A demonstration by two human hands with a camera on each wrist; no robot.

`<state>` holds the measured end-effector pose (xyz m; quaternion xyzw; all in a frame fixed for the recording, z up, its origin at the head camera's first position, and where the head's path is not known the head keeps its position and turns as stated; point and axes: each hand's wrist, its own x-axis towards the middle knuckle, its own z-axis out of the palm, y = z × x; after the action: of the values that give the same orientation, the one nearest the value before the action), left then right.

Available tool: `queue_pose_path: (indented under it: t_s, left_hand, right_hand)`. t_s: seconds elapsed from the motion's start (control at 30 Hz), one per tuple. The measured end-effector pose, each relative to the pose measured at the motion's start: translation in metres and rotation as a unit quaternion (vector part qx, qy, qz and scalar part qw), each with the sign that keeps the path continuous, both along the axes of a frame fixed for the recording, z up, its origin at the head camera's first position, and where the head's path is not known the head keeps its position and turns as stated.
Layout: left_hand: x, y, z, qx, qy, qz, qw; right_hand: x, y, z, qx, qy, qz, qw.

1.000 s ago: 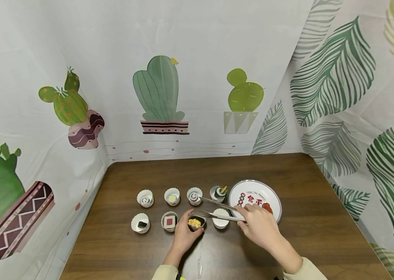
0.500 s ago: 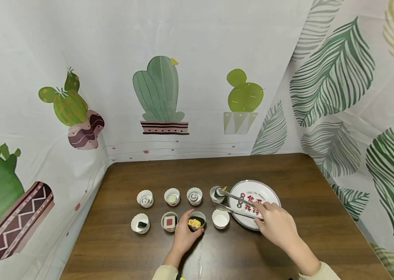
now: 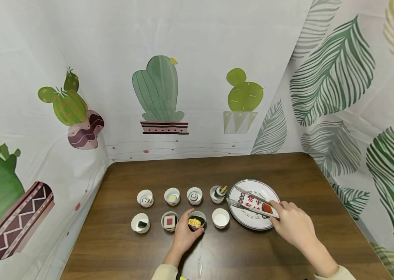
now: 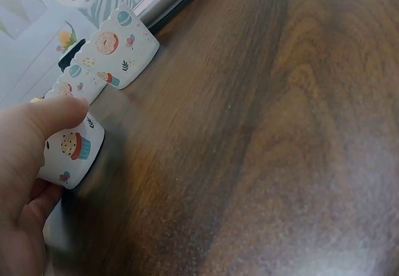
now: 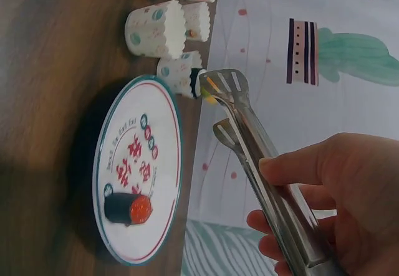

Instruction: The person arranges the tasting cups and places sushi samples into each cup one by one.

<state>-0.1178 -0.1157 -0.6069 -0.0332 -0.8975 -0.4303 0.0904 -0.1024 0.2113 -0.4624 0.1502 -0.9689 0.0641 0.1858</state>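
My left hand (image 3: 183,234) grips a patterned paper cup (image 4: 73,148) by its side, thumb and fingers on opposite walls. Inside that cup lies a dark sushi piece (image 3: 195,223) topped with yellow. Metal tongs (image 5: 274,189) are in my right hand (image 3: 296,225), thumb on one arm and fingers around the other. Their slotted ends are apart, with nothing between them, above the left part of the white plate (image 3: 269,194). On the plate sits a dark-wrapped sushi piece (image 5: 140,209) with an orange-red top, near the hand's side.
Several more paper cups stand in two rows on the wooden table (image 3: 120,252). A back-row cup (image 3: 214,199) by the plate holds a sushi roll (image 3: 220,191). Just right of my left hand, another cup (image 3: 220,212) shows its white inside. A printed cloth (image 3: 204,93) hangs behind.
My right hand and the tongs have moved right, from above the cups to above the plate. The left hand stays in place on its cup.
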Motion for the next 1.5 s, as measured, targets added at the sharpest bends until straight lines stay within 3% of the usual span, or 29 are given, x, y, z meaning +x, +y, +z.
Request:
queue_pose_path:
  t_s: [0.23,0.6,0.8,1.03,1.5]
  left_hand:
    - [0.0,0.0,0.0,0.003,-0.004,-0.001,1.0]
    - [-0.001,0.0,0.0,0.006,-0.008,-0.002,0.9999]
    - [0.0,0.001,0.001,0.005,-0.006,-0.004,1.0]
    - [0.0,0.001,0.001,0.009,-0.011,-0.003,0.9999]
    - [0.0,0.001,0.0,0.003,0.013,-0.005,0.9999]
  right_hand:
    - [0.004,0.015,-0.002,-0.007,-0.001,-0.013,0.9999]
    - [0.016,0.036,-0.003,-0.016,-0.066,-0.056,0.9961]
    - [0.021,0.048,-0.008,-0.02,-0.073,-0.071,0.9946]
    - [0.025,0.06,-0.013,-0.017,-0.115,-0.085,0.9896]
    - [0.028,0.063,-0.019,-0.008,-0.138,-0.095,0.9859]
